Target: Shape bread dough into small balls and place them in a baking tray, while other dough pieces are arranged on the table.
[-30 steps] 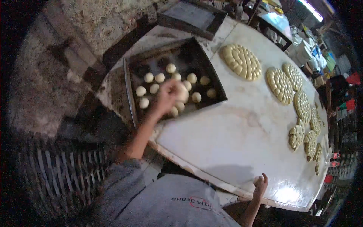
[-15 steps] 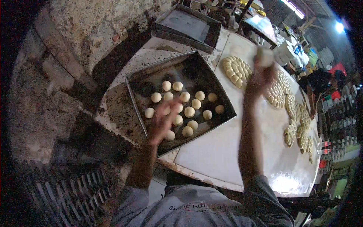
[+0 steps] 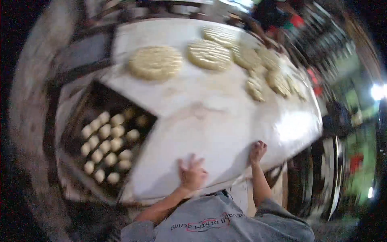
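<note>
A white lamp is glaring at the far right of the frame, and a strong sheen is washing out the right part of the pale surface. Soft shadows are falling just left of the left hand and the right hand. Over at lower left, the tray is sinking into gloom. Blur is smearing the dough balls, straight edges are bowing, and black is swallowing the corners.

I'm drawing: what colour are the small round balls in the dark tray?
Mostly pale cream; the small round dough balls show best in the head view.
</note>
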`<state>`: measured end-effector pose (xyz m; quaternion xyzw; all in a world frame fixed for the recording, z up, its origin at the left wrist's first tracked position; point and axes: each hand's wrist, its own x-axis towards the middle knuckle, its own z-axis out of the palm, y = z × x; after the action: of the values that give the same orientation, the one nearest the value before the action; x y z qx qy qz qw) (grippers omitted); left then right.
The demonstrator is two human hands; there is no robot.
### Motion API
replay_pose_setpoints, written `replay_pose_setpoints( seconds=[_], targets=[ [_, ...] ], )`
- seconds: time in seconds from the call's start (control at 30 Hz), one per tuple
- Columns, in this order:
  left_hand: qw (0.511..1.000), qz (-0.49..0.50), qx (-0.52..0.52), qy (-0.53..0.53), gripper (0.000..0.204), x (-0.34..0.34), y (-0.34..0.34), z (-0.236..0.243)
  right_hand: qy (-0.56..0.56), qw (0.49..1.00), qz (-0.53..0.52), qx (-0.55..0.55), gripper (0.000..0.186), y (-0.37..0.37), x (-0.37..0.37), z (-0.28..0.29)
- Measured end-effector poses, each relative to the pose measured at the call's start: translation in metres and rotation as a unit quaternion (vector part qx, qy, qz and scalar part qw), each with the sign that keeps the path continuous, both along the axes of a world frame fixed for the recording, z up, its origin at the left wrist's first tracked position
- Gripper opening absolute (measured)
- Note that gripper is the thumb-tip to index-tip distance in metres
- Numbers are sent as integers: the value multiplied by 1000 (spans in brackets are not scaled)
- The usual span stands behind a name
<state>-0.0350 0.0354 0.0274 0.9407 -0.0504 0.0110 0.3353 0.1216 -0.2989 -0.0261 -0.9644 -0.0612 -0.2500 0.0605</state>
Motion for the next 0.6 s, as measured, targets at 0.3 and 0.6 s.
replay_pose_setpoints(
  seconds=[0.3, 0.6],
  targets=[
    [988, 127, 47, -75, 17, 303, -122, -30, 1, 973, -184, 139, 21, -151, 136, 17],
    [954, 231, 140, -132, 35, 516, -226, -66, 43, 976, -93, 194, 16, -154, 176, 18]
  ],
)
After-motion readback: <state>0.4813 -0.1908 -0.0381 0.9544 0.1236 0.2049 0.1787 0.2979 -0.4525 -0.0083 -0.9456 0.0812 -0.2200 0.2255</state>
